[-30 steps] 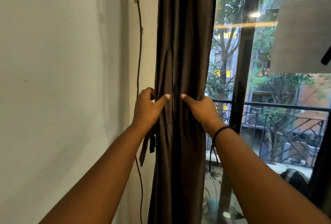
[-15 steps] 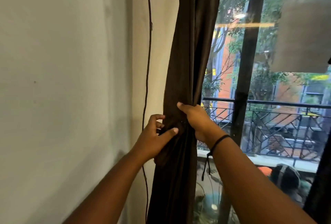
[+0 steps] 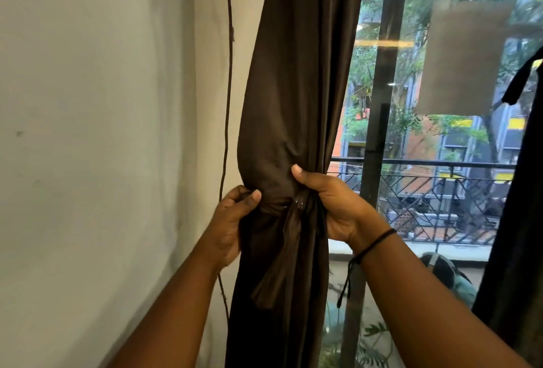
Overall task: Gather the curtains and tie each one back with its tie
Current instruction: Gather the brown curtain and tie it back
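A dark brown curtain (image 3: 296,79) hangs gathered into a narrow bunch beside the window. A matching brown tie (image 3: 283,253) wraps the bunch at waist height, and its loose end hangs down the front. My left hand (image 3: 232,226) grips the left side of the bunch at the tie. My right hand (image 3: 332,209) clasps the right side, thumb pressed onto the cloth above the wrap. A second dark curtain (image 3: 517,220) hangs at the far right edge, mostly out of view.
A white wall (image 3: 102,132) stands on the left with a thin cable (image 3: 227,103) running down it. A dark window frame post (image 3: 379,103) rises just right of the curtain. Beyond the glass lies a balcony railing (image 3: 440,188).
Both hands slid down the curtain and squeezed it tighter. The tie now goes around the bunch, its end hanging in front, and the cloth above bulges out.
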### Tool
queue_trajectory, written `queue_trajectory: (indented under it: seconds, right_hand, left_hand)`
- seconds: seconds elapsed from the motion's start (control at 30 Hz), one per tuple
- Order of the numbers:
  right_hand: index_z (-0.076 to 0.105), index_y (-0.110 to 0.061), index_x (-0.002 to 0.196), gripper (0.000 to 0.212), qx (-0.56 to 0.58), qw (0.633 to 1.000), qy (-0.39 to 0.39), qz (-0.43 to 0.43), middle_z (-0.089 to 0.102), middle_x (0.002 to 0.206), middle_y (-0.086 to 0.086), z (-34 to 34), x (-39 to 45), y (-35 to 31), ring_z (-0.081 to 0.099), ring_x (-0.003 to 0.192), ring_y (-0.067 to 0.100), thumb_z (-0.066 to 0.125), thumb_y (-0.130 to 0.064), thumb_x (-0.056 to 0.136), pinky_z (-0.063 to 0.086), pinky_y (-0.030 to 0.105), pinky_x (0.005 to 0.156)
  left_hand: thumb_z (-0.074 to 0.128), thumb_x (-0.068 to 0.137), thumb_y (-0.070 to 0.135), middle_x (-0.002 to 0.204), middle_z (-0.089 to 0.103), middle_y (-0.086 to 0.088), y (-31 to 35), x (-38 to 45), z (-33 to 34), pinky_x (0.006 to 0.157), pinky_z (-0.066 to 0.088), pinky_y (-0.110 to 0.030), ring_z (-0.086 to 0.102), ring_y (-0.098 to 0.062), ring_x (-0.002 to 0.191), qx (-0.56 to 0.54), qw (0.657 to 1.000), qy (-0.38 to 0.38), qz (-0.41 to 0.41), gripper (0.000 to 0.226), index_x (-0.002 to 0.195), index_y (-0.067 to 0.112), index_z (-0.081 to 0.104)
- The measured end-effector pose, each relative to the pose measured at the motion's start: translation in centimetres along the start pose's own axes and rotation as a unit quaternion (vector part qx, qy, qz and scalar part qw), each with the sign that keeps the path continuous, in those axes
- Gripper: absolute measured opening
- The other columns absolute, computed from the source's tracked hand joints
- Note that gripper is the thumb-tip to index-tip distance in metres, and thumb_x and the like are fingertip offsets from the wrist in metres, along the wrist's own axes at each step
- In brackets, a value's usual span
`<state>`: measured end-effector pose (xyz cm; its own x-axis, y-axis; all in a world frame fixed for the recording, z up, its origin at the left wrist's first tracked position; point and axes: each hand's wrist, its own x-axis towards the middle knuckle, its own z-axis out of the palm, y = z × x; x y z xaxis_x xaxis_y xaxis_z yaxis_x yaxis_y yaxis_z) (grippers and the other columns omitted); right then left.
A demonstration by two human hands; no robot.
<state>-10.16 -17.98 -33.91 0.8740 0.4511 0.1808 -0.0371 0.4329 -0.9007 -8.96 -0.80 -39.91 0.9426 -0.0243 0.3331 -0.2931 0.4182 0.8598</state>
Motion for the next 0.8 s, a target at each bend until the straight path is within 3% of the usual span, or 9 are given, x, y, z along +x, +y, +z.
queue_trajectory:
  seconds: [0.07, 0.13, 0.2, 0.27, 0.4, 0.53, 0.63, 0.7, 0.8]
  right_hand:
    - [0.062, 0.004, 0.113, 0.037, 0.007, 1.0, -0.002, 0.004, 0.063, 0.118, 0.022, -0.6, 0.2, 0.2, 0.061, 0.108, 0.032, 0.058, -0.018, 0.084, 0.051, 0.045, 0.091]
    - [0.065, -0.004, 0.112, 0.031, -0.066, 0.995, 0.066, -0.024, 0.067, 0.114, 0.017, -1.5, 0.8, 0.6, 0.065, 0.104, 0.028, 0.063, -0.022, 0.086, 0.054, 0.04, 0.089]
    - [0.066, -0.015, 0.111, 0.028, -0.252, 0.946, 0.174, -0.105, 0.07, 0.113, 0.008, -2.7, 1.6, 1.0, 0.066, 0.101, 0.022, 0.064, -0.03, 0.087, 0.053, 0.035, 0.089]
    - [0.06, -0.019, 0.119, 0.033, -0.369, 0.885, 0.228, -0.17, 0.067, 0.113, 0.001, -3.9, 2.0, 1.6, 0.063, 0.105, 0.017, 0.06, -0.036, 0.09, 0.05, 0.031, 0.091]
    - [0.033, -0.02, 0.127, 0.042, -0.294, 0.861, 0.247, -0.335, 0.052, 0.099, -0.024, -5.3, 0.8, 3.1, 0.056, 0.084, -0.022, 0.055, -0.013, 0.093, 0.039, -0.002, 0.071]
    - [0.029, -0.033, 0.143, 0.06, -0.416, 0.759, 0.199, -0.459, 0.036, 0.122, -0.031, -8.6, 0.1, 4.3, 0.037, 0.107, -0.033, 0.047, -0.002, 0.096, 0.031, -0.007, 0.083]
    - [0.023, -0.044, 0.145, 0.052, -0.429, 0.751, 0.132, -0.485, 0.04, 0.128, -0.028, -10.6, -0.7, 3.6, 0.039, 0.114, -0.022, 0.042, -0.029, 0.099, 0.032, -0.002, 0.09]
    - [0.023, -0.038, 0.146, 0.055, -0.445, 0.74, 0.084, -0.497, 0.049, 0.129, -0.009, -11.6, -1.4, 3.2, 0.042, 0.115, -0.015, 0.038, -0.051, 0.095, 0.033, 0.001, 0.09]
    - [0.016, -0.035, 0.149, 0.067, -0.517, 0.71, 0.004, -0.477, 0.043, 0.138, 0.004, -12.7, -2.0, 3.0, 0.049, 0.113, -0.002, 0.044, -0.039, 0.087, 0.041, 0.008, 0.087]
  left_hand:
    - [0.064, 0.077, 0.03, 0.111, 0.067, -0.017, -1.2, 0.3, 1.3, 0.095, 0.048, -0.045, 0.063, -0.033, 0.104, -0.065, 0.997, -0.006, -0.038, 0.042, 0.11, 0.003, 0.061]
    - [0.062, 0.082, 0.034, 0.113, 0.066, -0.02, -2.2, 0.9, 2.5, 0.096, 0.048, -0.049, 0.063, -0.035, 0.103, -0.043, 0.998, 0.019, -0.048, 0.047, 0.114, 0.001, 0.057]
    - [0.059, 0.086, 0.039, 0.108, 0.069, -0.015, -3.0, 1.9, 3.4, 0.09, 0.053, -0.045, 0.067, -0.031, 0.098, 0.022, 0.997, 0.07, -0.036, 0.044, 0.115, 0.007, 0.059]
    - [0.056, 0.088, 0.042, 0.108, 0.07, -0.012, -3.8, 2.9, 4.4, 0.087, 0.054, -0.042, 0.068, -0.027, 0.097, 0.063, 0.993, 0.1, -0.021, 0.043, 0.118, 0.012, 0.058]
    - [0.05, 0.092, 0.045, 0.11, 0.068, -0.008, -5.5, 4.1, 7.3, 0.087, 0.054, -0.041, 0.066, -0.025, 0.098, 0.105, 0.986, 0.13, -0.013, 0.04, 0.12, 0.016, 0.057]
    - [0.048, 0.092, 0.05, 0.108, 0.07, -0.007, -7.0, 5.3, 10.1, 0.089, 0.053, -0.044, 0.067, -0.027, 0.097, 0.108, 0.983, 0.149, -0.018, 0.043, 0.117, 0.017, 0.061]
    - [0.048, 0.093, 0.047, 0.105, 0.07, -0.009, -7.8, 5.4, 11.9, 0.08, 0.055, -0.036, 0.067, -0.027, 0.094, 0.105, 0.981, 0.163, -0.016, 0.042, 0.114, 0.014, 0.062]
    - [0.051, 0.091, 0.047, 0.105, 0.07, -0.013, -8.2, 5.3, 12.5, 0.081, 0.055, -0.037, 0.067, -0.029, 0.095, 0.098, 0.983, 0.152, 0.005, 0.043, 0.114, 0.011, 0.063]
    - [0.06, 0.079, 0.055, 0.1, 0.07, -0.018, -8.4, 5.1, 12.8, 0.092, 0.051, -0.047, 0.066, -0.035, 0.096, 0.074, 0.983, 0.168, 0.003, 0.052, 0.107, 0.012, 0.067]
